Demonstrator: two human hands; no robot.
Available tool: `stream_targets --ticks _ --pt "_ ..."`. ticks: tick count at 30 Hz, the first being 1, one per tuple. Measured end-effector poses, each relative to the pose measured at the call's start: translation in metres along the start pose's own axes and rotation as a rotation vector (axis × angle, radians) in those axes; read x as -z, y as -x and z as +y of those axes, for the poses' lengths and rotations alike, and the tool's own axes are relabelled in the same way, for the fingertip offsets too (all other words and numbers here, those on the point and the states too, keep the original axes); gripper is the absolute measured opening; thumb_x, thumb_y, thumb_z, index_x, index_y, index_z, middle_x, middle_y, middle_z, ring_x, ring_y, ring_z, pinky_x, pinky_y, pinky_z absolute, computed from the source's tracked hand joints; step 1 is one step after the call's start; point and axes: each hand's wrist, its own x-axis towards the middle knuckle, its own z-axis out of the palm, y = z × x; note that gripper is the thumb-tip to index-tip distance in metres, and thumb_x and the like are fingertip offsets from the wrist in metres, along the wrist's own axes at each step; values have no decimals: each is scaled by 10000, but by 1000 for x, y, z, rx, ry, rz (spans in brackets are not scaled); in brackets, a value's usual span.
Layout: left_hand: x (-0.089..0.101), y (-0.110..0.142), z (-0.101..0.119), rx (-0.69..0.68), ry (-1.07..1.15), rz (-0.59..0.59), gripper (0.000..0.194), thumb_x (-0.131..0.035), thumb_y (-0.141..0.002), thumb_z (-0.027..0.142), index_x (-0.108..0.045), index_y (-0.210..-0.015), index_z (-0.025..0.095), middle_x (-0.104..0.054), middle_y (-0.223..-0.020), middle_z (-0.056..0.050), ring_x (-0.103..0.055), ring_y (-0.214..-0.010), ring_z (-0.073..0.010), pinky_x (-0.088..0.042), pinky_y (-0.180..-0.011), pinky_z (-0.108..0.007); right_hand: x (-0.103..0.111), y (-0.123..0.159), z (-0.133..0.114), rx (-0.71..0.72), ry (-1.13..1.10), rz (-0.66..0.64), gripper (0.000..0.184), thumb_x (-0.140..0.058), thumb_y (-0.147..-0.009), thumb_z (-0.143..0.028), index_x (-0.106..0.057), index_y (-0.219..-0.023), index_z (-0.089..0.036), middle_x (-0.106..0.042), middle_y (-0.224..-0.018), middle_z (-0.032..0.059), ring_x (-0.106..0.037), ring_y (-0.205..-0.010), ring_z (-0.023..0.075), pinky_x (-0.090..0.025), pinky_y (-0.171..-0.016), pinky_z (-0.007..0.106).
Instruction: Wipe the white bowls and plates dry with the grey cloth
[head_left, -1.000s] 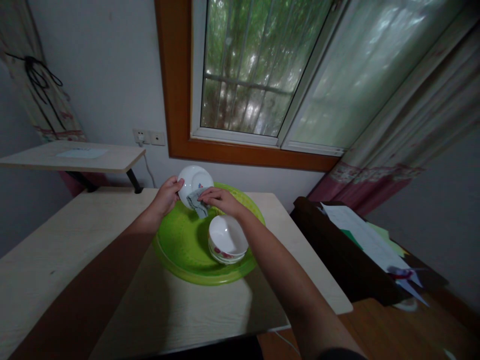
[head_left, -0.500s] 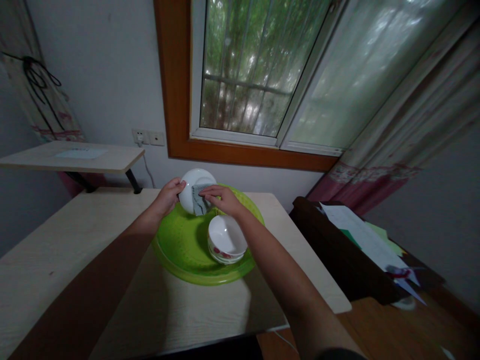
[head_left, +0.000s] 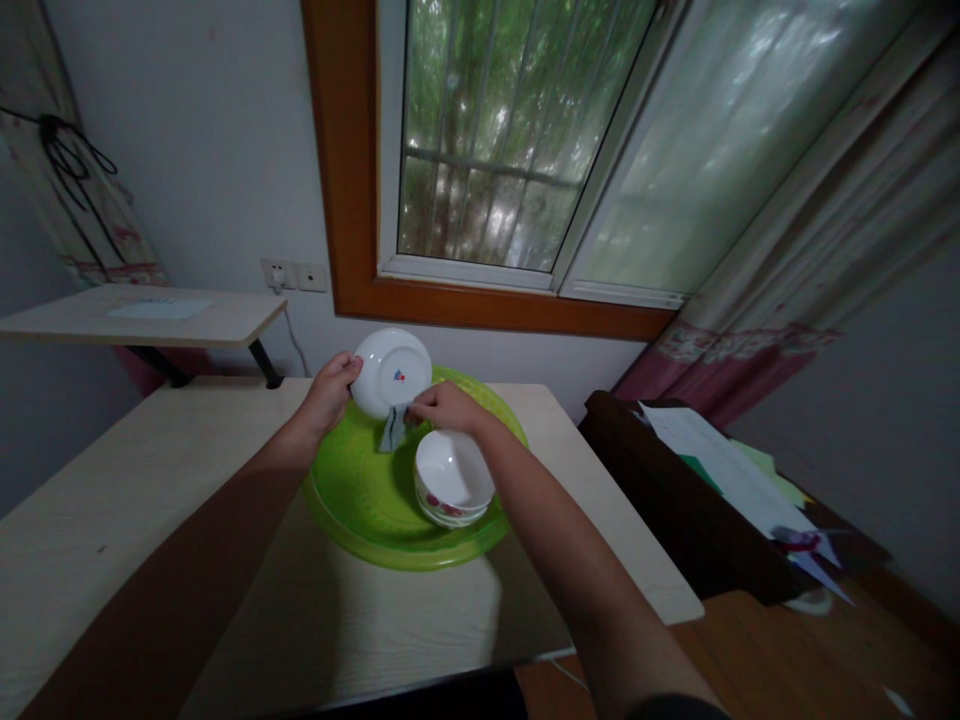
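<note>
My left hand (head_left: pixel 331 395) grips the left rim of a white plate (head_left: pixel 382 360), tilted so that its underside with a small coloured mark faces me. At the plate's lower edge, my right hand (head_left: pixel 444 405) is closed on a grey cloth (head_left: pixel 392 430), which hangs down from the fingers. Both hands are above a round, bright green basin (head_left: pixel 360 500). Inside the basin, at its right side, stands a stack of white bowls (head_left: pixel 454 478) with a red flower pattern, just below my right wrist.
The basin rests on a pale wooden table (head_left: pixel 420 620). A raised shelf (head_left: pixel 142 315) on black legs stands at the left. Beyond the table are a wall socket (head_left: pixel 292 275) and a window (head_left: pixel 487 150). Papers (head_left: pixel 727 470) lie on a dark piece of furniture at the right.
My right hand has drawn the cloth from the plate's underside down to its lower edge, and its fingers have curled in. The plate's marked base now shows fully. The bowls have stayed put.
</note>
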Motion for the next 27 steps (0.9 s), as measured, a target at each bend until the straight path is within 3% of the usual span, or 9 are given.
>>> stream_targets --ticks 2,4,7,11,15,17,19,21,27 --pt "0 -1 0 -17 12 28 338 -757 -719 444 -548 -730 179 -526 -682 28 -440 -609 -102 -356 -550 -216 -3 1 -1 0 -128 -78 285 -578 -880 -350 -796 -796 -187 -738 -693 1 -673 -663 135 -454 -647 214" --pt "1 -2 -1 -30 16 56 338 -752 -720 448 -546 -728 180 -529 -683 26 -445 -616 -107 -363 -564 -220 -2 1 1 -24 -199 -38 307 -562 -873 -339 -767 -723 -167 -718 -654 4 -659 -626 127 -456 -633 212" --pt "4 -4 -4 -38 8 70 321 -737 -733 445 -551 -735 183 -534 -695 22 -447 -620 -110 -354 -572 -224 3 1 7 -84 -201 138 365 -528 -887 -359 -705 -641 -156 -671 -601 13 -614 -556 120 -432 -582 218" --pt "7 -6 -7 -32 5 47 288 -721 -754 426 -566 -750 183 -535 -711 18 -449 -626 -111 -340 -570 -225 10 -4 18 -130 -127 441 421 -511 -916 -500 -645 -680 -178 -632 -639 7 -556 -568 123 -419 -588 239" --pt "6 -5 -6 -10 42 67 252 -718 -748 389 -574 -761 183 -542 -714 16 -463 -636 -116 -362 -584 -229 7 -10 23 -132 -128 702 406 -686 -794 -571 -610 -911 -190 -648 -905 37 -578 -768 160 -478 -724 284" --pt "5 -4 -5 1 62 71 239 -722 -739 371 -579 -764 181 -557 -720 13 -480 -647 -118 -386 -602 -233 4 -11 23 -146 -208 694 611 -765 -719 -569 -556 -1149 -188 -625 -1111 86 -602 -896 190 -508 -806 325" --pt "4 -3 -3 16 76 55 236 -729 -733 361 -582 -764 178 -567 -720 12 -495 -652 -118 -406 -614 -234 1 -10 21 -156 -284 598 853 -807 -680 -552 -427 -1355 -196 -588 -1231 119 -609 -1015 222 -518 -889 372" --pt "3 -2 -3 35 71 27 244 -735 -734 365 -587 -768 174 -575 -721 12 -506 -654 -115 -419 -620 -233 -1 -8 17 -119 -320 490 975 -823 -675 -532 -326 -1448 -206 -573 -1296 127 -597 -1119 242 -497 -978 403" --pt "4 -3 -8 93 18 -1 333 -761 -701 429 -605 -837 169 -618 -771 2 -548 -683 -123 -446 -644 -245 1 -3 7 -75 -286 421 838 -832 -686 -493 -454 -1371 -190 -601 -1329 118 -597 -1185 251 -467 -1049 415"
